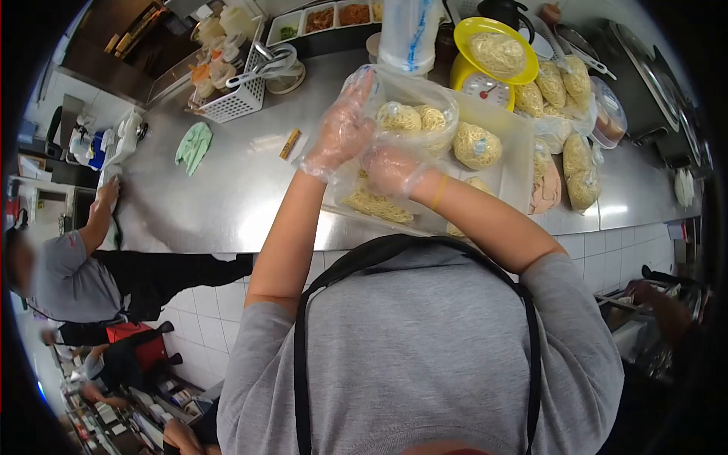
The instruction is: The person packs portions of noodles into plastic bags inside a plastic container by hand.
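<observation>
Both my hands wear clear plastic gloves and work over a translucent plastic tub (518, 125). My left hand (343, 130) is at the left side of a clear plastic bag (438, 97) with bundles of noodles (409, 117) in it. Its fingers point up along the bag, with the film against them. Just below the bag, my right hand (394, 168) is closed at its near edge, close to my left wrist; its fingertips are hidden. Loose noodles (378, 206) lie in the tub under my hands, and another noodle bundle (477, 145) sits to the right.
Behind the tub, a yellow scale (485, 92) carries noodles on a yellow plate (464, 34). Bagged noodles (581, 171) lie at the right. To the left are a green cloth (194, 148), a marker (290, 144) and a white basket (241, 104). A co-worker (76, 269) stands at the far left.
</observation>
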Demonstrator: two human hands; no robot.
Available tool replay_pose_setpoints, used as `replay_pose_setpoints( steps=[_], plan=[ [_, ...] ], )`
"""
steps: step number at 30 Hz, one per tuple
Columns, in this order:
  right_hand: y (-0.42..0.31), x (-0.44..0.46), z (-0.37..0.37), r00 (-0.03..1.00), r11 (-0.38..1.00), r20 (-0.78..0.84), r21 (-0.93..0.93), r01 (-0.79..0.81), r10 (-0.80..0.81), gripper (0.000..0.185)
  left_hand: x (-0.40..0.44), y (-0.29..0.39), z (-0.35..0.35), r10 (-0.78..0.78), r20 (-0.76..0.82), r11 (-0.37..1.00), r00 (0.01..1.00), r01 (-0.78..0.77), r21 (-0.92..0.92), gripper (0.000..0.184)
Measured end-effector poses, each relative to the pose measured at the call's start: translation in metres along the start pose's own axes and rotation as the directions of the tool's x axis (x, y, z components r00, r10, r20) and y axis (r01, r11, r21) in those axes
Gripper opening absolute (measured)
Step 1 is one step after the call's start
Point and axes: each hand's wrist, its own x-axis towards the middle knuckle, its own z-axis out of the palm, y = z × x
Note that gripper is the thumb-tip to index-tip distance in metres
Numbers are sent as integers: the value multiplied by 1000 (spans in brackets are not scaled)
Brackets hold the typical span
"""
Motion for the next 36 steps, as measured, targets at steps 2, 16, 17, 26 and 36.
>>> replay_pose_setpoints(
  steps=[2,16,17,26,36],
  plan=[
    [11,14,14,986,993,-131,69,-91,100,25,-3,-4,3,-21,-25,997,999,19,-81,74],
    [-8,-53,-66,896,922,-375,205,329,-236,58,-25,-6,-12,-213,143,950,967,239,-199,69],
    [-3,-52,-65,897,923,-376,203,326,-234,58,-28,0,-13,-243,142,946,960,266,-183,68],
    [16,8,-5,632,691,-627,697,194,455,71,-45,0,4,-285,-18,707,958,197,-679,72],
    [-5,25,-49,974,964,-81,183,-194,211,58,-49,3,-10,-215,-70,759,974,121,-640,77]
  ],
)
